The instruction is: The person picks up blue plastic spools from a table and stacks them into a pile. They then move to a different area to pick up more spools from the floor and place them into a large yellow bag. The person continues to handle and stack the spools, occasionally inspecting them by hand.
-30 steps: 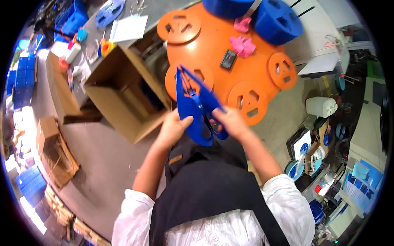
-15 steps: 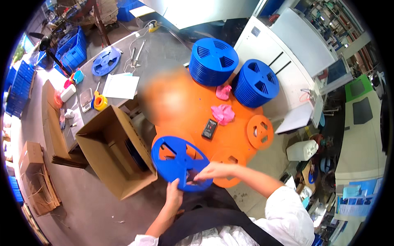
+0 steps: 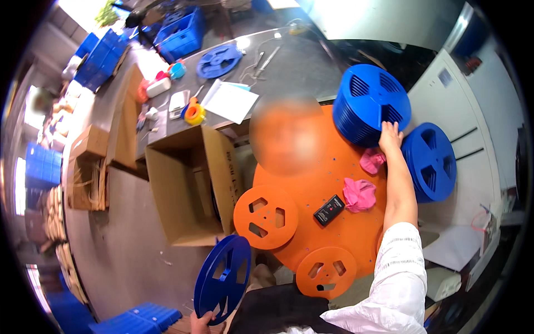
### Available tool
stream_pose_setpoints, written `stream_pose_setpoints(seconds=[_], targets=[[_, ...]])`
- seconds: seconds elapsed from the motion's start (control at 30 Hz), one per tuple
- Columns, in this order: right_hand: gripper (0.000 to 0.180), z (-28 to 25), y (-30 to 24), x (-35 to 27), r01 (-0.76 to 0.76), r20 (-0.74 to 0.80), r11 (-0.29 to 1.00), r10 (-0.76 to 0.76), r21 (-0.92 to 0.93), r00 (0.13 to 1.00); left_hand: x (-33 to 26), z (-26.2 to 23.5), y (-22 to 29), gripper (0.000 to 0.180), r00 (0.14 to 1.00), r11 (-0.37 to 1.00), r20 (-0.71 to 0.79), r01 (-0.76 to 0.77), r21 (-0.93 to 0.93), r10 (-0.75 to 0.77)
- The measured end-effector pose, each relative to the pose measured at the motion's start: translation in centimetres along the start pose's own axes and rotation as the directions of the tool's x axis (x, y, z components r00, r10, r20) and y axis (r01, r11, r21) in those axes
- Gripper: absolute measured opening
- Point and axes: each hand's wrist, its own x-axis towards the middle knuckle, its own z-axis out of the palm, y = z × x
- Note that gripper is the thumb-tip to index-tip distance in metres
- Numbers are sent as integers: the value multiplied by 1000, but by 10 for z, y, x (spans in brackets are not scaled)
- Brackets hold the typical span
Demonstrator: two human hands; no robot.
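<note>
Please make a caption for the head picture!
Left hand holds a blue reel, right hand at the left blue stack.

A crumpled pink cloth [image 3: 360, 195] lies just beside a black device [image 3: 329, 210], with a second cloth [image 3: 372, 161] near. On the grey bench [image 3: 303, 64] are white paper [image 3: 230, 102], a yellow roll [image 3: 194, 114], a white bottle [image 3: 159, 87] and a light-blue cup [image 3: 177, 70]; a blue crate [image 3: 181, 40] stands beyond.

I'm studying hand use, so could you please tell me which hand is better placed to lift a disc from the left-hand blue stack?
Likely the right hand: it is at the top of that blue stack. The left hand is far from it, holding a blue disc.
</note>
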Motion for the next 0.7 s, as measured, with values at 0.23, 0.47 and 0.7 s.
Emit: stream_pose_setpoints(seconds=[0.23, 0.47, 0.7], targets=[[35, -60, -65, -69, 418, -111, 871, -403, 257, 908, -25, -46, -36, 12, 989, 983, -33, 147, 112, -144], [20, -195, -217, -308, 178, -4, 271, -538, 946, 843, -5, -146, -82, 33, 988, 982, 19, 149, 116, -152], [15, -302, -423, -489, -586, 408, -370, -457, 721, 790, 39, -285, -113, 34, 993, 977, -108, 20, -213, -44]])
